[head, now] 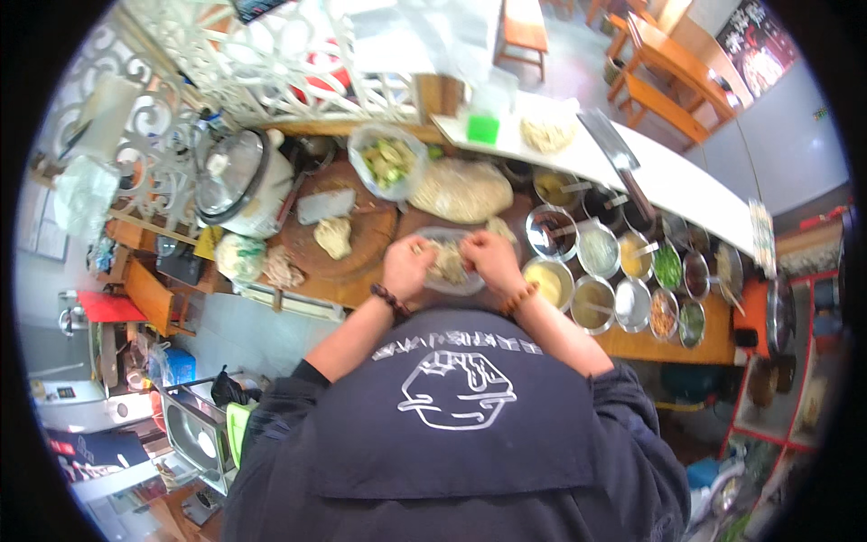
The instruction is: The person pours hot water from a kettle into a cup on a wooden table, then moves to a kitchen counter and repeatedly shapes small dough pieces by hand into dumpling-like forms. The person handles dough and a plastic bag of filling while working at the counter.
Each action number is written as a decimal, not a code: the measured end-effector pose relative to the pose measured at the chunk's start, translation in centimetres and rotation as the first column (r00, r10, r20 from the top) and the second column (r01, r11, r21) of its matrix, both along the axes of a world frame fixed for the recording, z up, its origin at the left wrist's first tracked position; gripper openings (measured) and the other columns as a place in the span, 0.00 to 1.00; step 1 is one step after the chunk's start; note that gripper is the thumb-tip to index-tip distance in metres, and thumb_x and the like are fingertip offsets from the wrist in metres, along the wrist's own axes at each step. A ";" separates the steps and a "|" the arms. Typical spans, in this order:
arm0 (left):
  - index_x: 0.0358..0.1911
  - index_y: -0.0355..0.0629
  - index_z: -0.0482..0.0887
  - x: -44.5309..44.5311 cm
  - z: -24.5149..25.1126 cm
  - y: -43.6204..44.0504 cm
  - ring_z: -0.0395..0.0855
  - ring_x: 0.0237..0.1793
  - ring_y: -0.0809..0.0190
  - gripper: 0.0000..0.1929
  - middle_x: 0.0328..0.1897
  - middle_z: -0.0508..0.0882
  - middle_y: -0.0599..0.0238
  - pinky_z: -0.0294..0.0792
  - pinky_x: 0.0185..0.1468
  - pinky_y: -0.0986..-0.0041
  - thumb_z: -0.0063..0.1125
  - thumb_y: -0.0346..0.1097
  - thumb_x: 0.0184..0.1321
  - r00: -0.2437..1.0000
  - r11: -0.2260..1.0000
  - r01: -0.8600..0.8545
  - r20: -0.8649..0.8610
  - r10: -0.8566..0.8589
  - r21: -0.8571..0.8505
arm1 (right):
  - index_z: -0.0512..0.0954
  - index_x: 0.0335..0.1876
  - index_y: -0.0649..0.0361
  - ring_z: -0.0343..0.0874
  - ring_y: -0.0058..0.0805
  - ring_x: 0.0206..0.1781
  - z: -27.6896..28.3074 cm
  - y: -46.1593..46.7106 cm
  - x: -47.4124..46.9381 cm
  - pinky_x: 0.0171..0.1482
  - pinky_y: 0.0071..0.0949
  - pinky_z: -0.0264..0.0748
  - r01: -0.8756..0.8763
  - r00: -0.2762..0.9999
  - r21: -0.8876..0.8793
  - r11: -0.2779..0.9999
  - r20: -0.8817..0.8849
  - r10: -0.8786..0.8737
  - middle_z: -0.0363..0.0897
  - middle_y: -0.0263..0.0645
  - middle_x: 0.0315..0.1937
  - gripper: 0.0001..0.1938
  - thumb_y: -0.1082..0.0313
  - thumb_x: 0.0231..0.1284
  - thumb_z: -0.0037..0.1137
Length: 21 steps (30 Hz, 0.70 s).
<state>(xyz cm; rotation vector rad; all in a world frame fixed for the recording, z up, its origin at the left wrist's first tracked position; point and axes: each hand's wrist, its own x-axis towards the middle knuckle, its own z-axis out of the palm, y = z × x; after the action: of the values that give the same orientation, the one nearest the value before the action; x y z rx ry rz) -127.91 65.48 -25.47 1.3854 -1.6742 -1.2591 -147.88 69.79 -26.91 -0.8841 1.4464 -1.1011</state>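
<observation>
A round, pale bowl [452, 286] stands on the counter close before me, with shredded, light brown food [448, 261] in it. My left hand [408, 263] is at the bowl's left side, its fingertips pinching some of the shreds. Over the right side is my right hand [490, 260], fingers bent together on the food. Beyond the bowl lies a clear bag of pale shreds or noodles [462, 191]. Left of my hands, a round wooden chopping board [374, 237] bears a cleaver blade [326, 206] and a pale lump of food [333, 237].
Metal bowls of sauces and toppings [599, 251] crowd the right side. A cleaver [618, 159] rests on the white ledge [684, 196]. A bagged bowl of cut greens [387, 162] stands behind the board, and a large lidded cooker [244, 179] at the back left.
</observation>
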 end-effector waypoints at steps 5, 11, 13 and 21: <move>0.39 0.33 0.87 -0.1 -2.1 -0.6 0.84 0.30 0.69 0.07 0.32 0.88 0.65 0.75 0.36 0.76 0.64 0.29 0.63 0.931 0.971 -0.090 -0.327 0.162 0.223 | 0.81 0.36 0.66 0.78 0.21 0.26 0.0 0.0 -0.4 0.31 0.22 0.75 0.104 0.975 0.026 0.994 0.194 -0.107 0.80 0.34 0.26 0.04 0.73 0.65 0.63; 0.43 0.32 0.83 0.4 -3.0 -1.4 0.86 0.31 0.66 0.07 0.36 0.88 0.60 0.78 0.36 0.74 0.61 0.27 0.66 0.813 0.929 -0.138 -0.496 0.304 0.343 | 0.81 0.37 0.65 0.76 0.20 0.25 0.4 -0.4 -0.8 0.30 0.22 0.74 0.130 0.966 0.034 0.991 0.221 -0.134 0.79 0.33 0.26 0.04 0.73 0.65 0.63; 0.44 0.32 0.83 0.7 -3.2 -1.7 0.86 0.32 0.65 0.07 0.37 0.88 0.59 0.78 0.36 0.73 0.61 0.27 0.66 0.800 0.920 -0.168 -0.496 0.337 0.354 | 0.81 0.37 0.66 0.76 0.20 0.25 0.7 -0.3 -0.9 0.30 0.22 0.74 0.145 0.963 0.039 0.989 0.224 -0.150 0.79 0.33 0.26 0.04 0.74 0.64 0.63; 0.43 0.36 0.79 2.4 -0.1 -3.3 0.87 0.37 0.60 0.05 0.40 0.87 0.58 0.79 0.33 0.70 0.55 0.28 0.68 0.707 0.855 -0.230 -0.524 0.475 0.466 | 0.82 0.39 0.65 0.80 0.23 0.29 0.8 -0.7 -2.6 0.34 0.25 0.80 0.168 0.957 0.039 0.985 0.233 -0.172 0.81 0.34 0.29 0.03 0.74 0.66 0.63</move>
<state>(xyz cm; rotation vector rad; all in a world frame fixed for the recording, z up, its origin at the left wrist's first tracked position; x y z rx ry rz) -125.54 62.21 -25.59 1.2143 -0.6828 -1.6118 -150.51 69.14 -26.08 -0.5997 1.3496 -1.2728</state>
